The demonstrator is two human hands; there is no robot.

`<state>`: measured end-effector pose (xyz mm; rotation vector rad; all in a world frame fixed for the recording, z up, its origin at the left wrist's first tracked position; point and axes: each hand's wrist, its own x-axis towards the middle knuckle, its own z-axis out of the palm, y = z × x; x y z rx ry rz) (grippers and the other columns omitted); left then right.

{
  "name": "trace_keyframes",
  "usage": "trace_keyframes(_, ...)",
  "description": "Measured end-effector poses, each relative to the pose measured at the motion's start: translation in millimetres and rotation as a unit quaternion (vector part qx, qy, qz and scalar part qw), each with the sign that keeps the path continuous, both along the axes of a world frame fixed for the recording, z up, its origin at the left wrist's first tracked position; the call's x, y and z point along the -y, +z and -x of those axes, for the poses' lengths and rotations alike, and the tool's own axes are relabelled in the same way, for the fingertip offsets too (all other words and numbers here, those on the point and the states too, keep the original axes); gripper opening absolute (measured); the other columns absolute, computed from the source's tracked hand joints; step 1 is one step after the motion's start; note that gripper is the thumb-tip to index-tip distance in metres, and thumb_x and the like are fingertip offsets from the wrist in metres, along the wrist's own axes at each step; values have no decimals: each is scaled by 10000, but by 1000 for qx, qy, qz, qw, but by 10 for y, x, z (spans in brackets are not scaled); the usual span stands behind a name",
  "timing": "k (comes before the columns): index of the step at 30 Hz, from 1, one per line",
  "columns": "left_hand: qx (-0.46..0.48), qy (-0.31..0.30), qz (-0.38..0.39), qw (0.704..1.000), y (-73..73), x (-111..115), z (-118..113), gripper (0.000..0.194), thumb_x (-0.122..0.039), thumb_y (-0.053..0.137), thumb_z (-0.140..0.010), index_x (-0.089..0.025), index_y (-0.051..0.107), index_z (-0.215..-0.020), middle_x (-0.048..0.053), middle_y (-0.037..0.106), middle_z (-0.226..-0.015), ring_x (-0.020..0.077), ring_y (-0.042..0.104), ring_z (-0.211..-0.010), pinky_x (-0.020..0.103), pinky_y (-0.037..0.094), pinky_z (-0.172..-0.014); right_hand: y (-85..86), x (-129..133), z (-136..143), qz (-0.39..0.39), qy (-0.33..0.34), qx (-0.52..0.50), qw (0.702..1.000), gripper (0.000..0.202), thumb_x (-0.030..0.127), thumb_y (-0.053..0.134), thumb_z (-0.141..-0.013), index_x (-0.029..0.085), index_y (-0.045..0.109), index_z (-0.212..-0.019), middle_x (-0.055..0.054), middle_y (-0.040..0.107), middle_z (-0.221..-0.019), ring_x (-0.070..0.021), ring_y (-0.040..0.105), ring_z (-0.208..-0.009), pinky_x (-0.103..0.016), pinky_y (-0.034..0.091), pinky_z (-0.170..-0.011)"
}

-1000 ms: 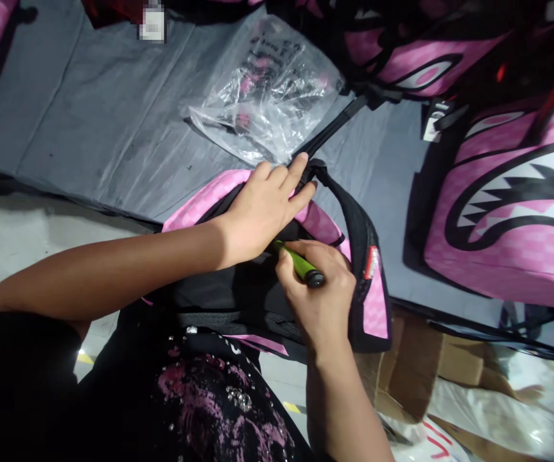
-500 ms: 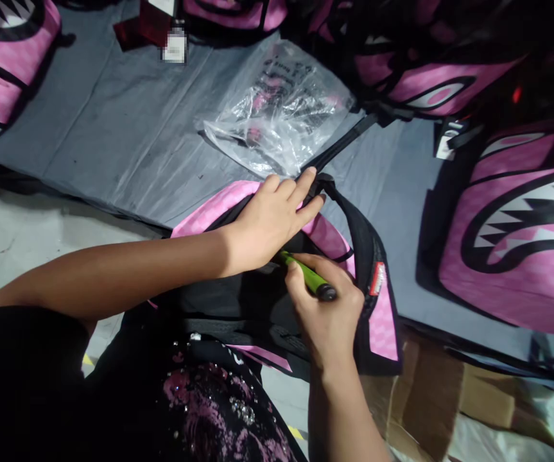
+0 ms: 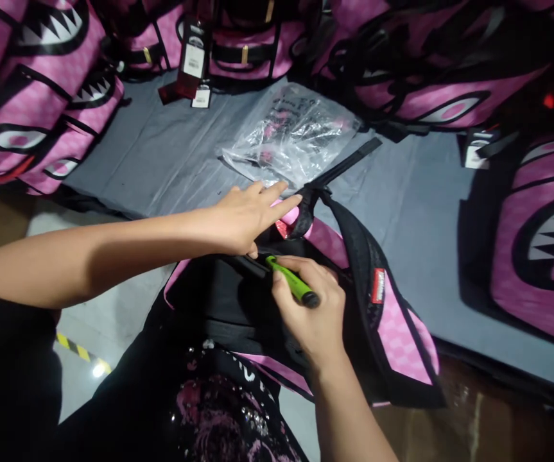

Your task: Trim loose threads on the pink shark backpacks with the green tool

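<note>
A black and pink backpack (image 3: 402, 333) lies at the near edge of the grey-covered table, a red label on its strap. My right hand (image 3: 310, 301) is closed around a green marker-like tool (image 3: 292, 282) with a black end; its far tip meets the black fabric near the bag's opening. My left hand (image 3: 255, 215) rests palm down on the bag's upper part beside the black strap loop, fingers apart. The fabric under the left palm is hidden.
A crumpled clear plastic bag (image 3: 291, 138) lies just beyond the backpack on the table (image 3: 156, 147). Pink shark-face bags stand at the left (image 3: 31, 96), along the back and at the right (image 3: 546, 256). Tags (image 3: 194, 61) hang from one at the back.
The view has shifted, showing more bags at the left. My left hand has slid left off the strap loop, uncovering it and a red patch. My right hand still holds the green tool.
</note>
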<state>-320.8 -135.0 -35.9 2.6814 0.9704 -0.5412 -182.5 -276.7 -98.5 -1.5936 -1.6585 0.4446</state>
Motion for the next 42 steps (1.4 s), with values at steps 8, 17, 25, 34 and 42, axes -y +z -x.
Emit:
trace_keyframes(8, -47, 65, -80, 993, -138, 343, 247, 1416, -326, 917, -584, -267, -84, -1583, 166, -81, -1669, 391, 349, -1350, 470, 571, -884, -56, 127, 295, -18, 122, 0, 992, 85, 204, 608, -855, 203, 669, -914, -32, 756, -936, -206, 684, -833, -396, 438, -813)
trace_keyframes(17, -15, 6, -119, 993, -186, 352, 352, 1139, -152, 731, -729, -172, -13, -1591, 172, 60, -1669, 339, 433, -1255, 427, 569, -869, -156, 100, 288, -36, 94, 24, 995, 90, 228, 599, -860, 193, 671, -901, -35, 740, -879, -217, 678, -815, -395, 459, -813)
trace_keyframes(25, 36, 51, -74, 995, -173, 335, 571, 1054, -60, 609, -767, -275, -17, -1588, 176, -48, -1669, 336, 438, -1329, 370, 518, -887, -165, 55, 233, -33, 86, -6, 996, 117, 241, 608, -874, 209, 684, -958, -52, 745, -945, -222, 707, -863, -388, 522, -828)
trace_keyframes(34, 88, 182, -25, 979, -259, 355, 580, 988, -133, 585, -830, -281, -42, -1579, 186, 399, -1481, 262, 606, -1171, 347, 491, -911, -225, -19, 279, -34, 80, -1, 996, 183, 305, 646, -885, 224, 719, -1032, -63, 767, -1040, -236, 725, -931, -414, 494, -867)
trace_keyframes(42, 107, 162, -52, 980, -317, 356, 547, 948, -55, 524, -816, -211, -8, -1585, 165, 499, -1299, 228, 668, -931, 320, 511, -745, -225, 7, 404, -38, 20, 18, 999, 155, 287, 642, -882, 211, 717, -995, -66, 771, -1008, -230, 722, -912, -452, 436, -957)
